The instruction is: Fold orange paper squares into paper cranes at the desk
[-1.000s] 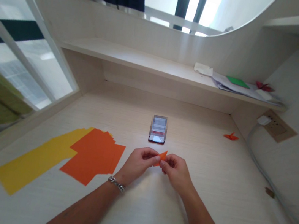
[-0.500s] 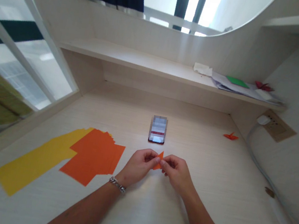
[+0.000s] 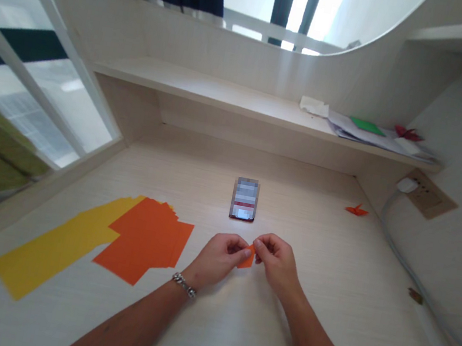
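A small folded piece of orange paper (image 3: 246, 261) is held just above the desk, in front of the phone (image 3: 245, 199). My left hand (image 3: 222, 258) pinches it from the left between thumb and fingers. At its upper right corner, my right hand (image 3: 276, 258) is closed in a pinch on the paper's edge. The fingers partly cover the folds. Left of my hands lie fanned orange paper sheets (image 3: 147, 242), overlapping a row of yellow paper sheets (image 3: 48, 248).
A folded orange paper bird (image 3: 357, 210) sits at the desk's right side. Near it a cable (image 3: 397, 244) runs from a wall socket (image 3: 430, 196). The shelf (image 3: 227, 93) at the back bears papers, a green sheet (image 3: 367, 126) and a red folded paper shape (image 3: 408, 133).
The orange paper has turned between my hands and sits slightly lower. My right hand has shifted its pinch up to the paper's upper corner.
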`<act>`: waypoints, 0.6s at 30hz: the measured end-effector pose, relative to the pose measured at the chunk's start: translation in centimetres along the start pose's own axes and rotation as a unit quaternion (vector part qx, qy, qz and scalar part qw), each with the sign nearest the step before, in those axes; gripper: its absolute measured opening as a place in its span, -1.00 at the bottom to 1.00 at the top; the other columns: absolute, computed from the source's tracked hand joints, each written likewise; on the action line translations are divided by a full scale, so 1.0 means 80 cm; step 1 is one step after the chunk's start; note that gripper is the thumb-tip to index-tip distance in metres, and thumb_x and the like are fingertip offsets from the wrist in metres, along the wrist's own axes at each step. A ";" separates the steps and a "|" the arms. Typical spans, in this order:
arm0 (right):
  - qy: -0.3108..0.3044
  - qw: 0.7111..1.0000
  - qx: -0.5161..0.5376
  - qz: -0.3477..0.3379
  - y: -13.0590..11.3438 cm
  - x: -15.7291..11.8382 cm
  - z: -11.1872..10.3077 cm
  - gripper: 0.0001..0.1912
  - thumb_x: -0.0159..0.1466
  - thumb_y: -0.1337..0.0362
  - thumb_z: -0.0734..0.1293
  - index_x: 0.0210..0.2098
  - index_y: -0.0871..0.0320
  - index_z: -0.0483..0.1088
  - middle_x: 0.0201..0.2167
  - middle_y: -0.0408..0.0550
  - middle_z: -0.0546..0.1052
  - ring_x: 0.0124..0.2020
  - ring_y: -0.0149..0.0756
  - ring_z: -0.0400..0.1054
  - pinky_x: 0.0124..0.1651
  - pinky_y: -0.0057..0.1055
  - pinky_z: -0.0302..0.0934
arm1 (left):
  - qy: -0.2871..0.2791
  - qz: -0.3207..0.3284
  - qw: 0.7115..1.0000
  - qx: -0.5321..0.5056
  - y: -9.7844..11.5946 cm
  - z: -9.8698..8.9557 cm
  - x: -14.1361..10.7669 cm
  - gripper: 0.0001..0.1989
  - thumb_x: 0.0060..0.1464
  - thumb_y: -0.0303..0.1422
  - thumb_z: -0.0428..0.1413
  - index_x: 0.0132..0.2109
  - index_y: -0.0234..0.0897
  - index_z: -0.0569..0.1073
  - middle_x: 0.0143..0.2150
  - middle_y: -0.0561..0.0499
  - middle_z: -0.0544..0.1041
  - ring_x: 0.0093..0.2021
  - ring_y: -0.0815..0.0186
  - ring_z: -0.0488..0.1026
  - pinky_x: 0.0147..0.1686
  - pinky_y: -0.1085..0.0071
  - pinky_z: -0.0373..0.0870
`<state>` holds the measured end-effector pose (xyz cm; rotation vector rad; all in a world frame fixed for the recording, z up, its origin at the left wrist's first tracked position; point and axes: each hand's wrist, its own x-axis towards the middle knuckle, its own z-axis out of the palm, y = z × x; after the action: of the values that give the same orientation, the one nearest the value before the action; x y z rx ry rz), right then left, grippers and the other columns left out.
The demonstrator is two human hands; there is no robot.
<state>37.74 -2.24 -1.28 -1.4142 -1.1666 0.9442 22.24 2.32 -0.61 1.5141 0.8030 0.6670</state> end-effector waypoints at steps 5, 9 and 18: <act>0.005 1.000 0.010 0.004 0.003 0.004 -0.002 -0.73 0.14 0.08 0.33 -0.43 0.19 0.41 -0.55 -0.11 0.46 -0.53 -0.35 0.34 -0.45 -0.42 0.27 | -0.014 0.000 0.999 -0.029 0.000 -0.003 0.001 -0.78 -0.01 -0.28 0.16 -0.30 -0.36 0.54 -0.36 -0.08 0.57 -0.37 0.30 0.47 -0.34 0.40 0.38; 0.051 0.998 0.035 0.019 0.005 0.009 -0.006 -0.68 0.13 0.04 0.34 -0.40 0.21 0.42 -0.59 -0.12 0.45 -0.58 -0.36 0.31 -0.51 -0.43 0.27 | -0.023 0.013 0.994 -0.102 0.000 -0.006 0.000 -0.59 -0.14 -0.45 0.25 -0.06 -0.32 0.48 -0.13 -0.13 0.57 -0.19 0.24 0.51 -0.14 0.30 0.42; 0.026 0.999 0.035 0.003 0.001 0.000 0.014 -0.32 -0.03 0.18 0.48 0.06 0.19 0.28 -0.29 0.00 0.55 -0.39 -0.28 0.44 -0.31 -0.34 0.36 | 0.102 0.030 0.991 -0.076 -0.004 -0.006 0.005 -0.69 -0.09 -0.34 0.23 -0.14 -0.35 0.53 -0.13 -0.16 0.58 -0.14 0.17 0.52 -0.09 0.24 0.44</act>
<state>36.68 -1.98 -1.56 -1.3787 -1.0821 0.9388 22.05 2.92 -0.90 1.3503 0.8441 0.9188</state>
